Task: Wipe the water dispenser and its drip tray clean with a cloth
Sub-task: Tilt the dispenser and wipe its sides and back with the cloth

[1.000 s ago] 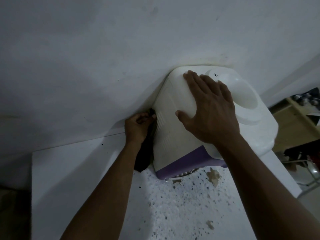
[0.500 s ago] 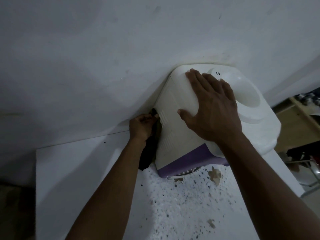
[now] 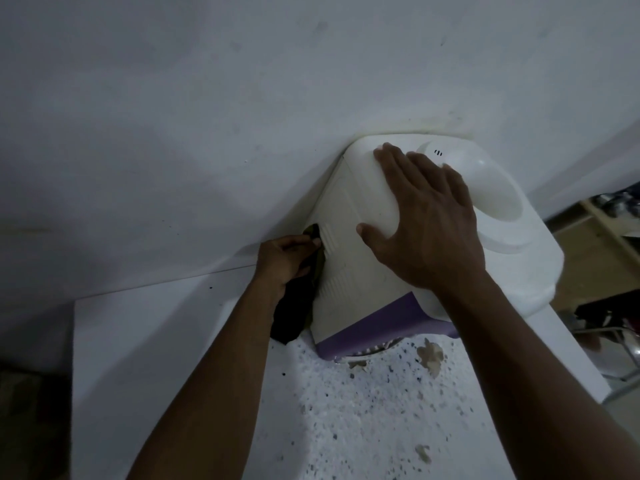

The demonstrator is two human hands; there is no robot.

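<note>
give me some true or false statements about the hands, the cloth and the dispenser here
1. The left hand grips a dark cloth against the side of the white plastic water dispenser with a purple base. True.
2. The right hand lies flat on the dispenser's top. True.
3. The cloth is bright yellow. False: it is dark, nearly black.
4. The dispenser stands on a wooden floor. False: it stands on a white speckled countertop.
</note>
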